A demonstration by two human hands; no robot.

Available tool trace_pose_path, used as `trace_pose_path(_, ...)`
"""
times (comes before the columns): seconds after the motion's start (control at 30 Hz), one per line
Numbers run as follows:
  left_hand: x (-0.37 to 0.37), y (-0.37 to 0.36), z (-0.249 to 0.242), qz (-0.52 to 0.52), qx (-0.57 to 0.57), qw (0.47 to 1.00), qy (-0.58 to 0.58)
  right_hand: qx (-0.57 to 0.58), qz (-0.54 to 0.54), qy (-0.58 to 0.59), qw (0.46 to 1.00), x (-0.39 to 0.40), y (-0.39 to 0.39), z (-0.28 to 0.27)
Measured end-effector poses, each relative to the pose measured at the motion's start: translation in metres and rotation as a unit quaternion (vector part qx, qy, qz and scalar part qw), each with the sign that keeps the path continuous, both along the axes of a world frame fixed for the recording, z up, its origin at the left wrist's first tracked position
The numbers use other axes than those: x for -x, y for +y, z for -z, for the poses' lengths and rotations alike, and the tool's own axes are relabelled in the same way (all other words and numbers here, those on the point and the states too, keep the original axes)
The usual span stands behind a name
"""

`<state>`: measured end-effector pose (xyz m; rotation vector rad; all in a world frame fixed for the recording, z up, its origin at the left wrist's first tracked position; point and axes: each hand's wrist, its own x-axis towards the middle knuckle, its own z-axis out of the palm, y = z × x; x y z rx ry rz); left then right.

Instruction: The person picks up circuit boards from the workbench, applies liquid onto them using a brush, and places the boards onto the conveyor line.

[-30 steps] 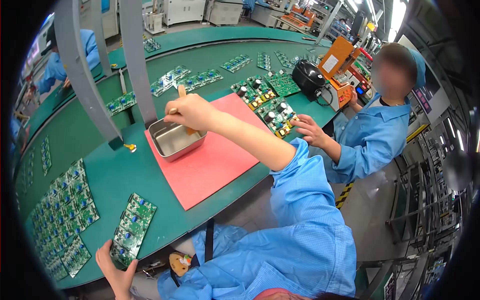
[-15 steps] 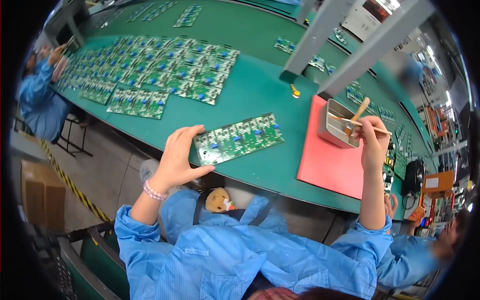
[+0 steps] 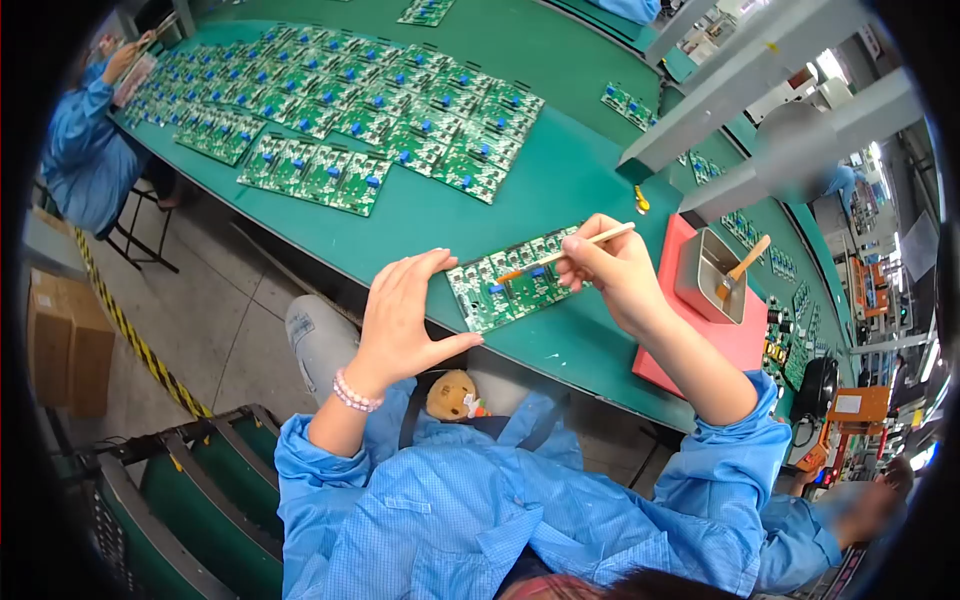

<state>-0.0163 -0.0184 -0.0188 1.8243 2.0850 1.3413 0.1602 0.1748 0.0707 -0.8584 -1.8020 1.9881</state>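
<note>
Working over the board now, R hand grips a brush, moved off the tin since ½ sec ago; 2nd brush stays in tin. So work's prob. shifted from tin to board. Board's flat on table nr edge; L hand is spread at its left end, can't tell if gripping.

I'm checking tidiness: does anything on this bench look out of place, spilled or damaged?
No clear spill or damage shows. One small oddity: a yellow item lies alone by a grey post's foot, apart from the circuit boards; I can't tell whether it belongs there.
</note>
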Motion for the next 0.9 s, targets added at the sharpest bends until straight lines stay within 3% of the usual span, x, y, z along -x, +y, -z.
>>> trace_pose_path(0.43, 0.002, 0.0, 0.006, -0.009, -0.008, 1.0, -0.011, -0.029, -0.057, -0.053, 0.997, 0.037, -0.013, 0.016)
trace_pose_path(0.57, 0.001, 0.0, 0.008, -0.01, -0.014, 1.0, -0.001, -0.039, -0.034, -0.025, 0.998, 0.029, -0.006, 0.008)
trace_pose_path(0.67, 0.002, 0.0, 0.008, -0.009, -0.012, 1.0, 0.0, 0.02, 0.048, 0.031, 0.998, 0.016, 0.001, -0.004)
trace_pose_path(0.9, -0.001, 0.0, 0.007, -0.018, -0.007, 1.0, 0.012, 0.041, 0.139, 0.141, 0.979, -0.044, 0.02, -0.036)
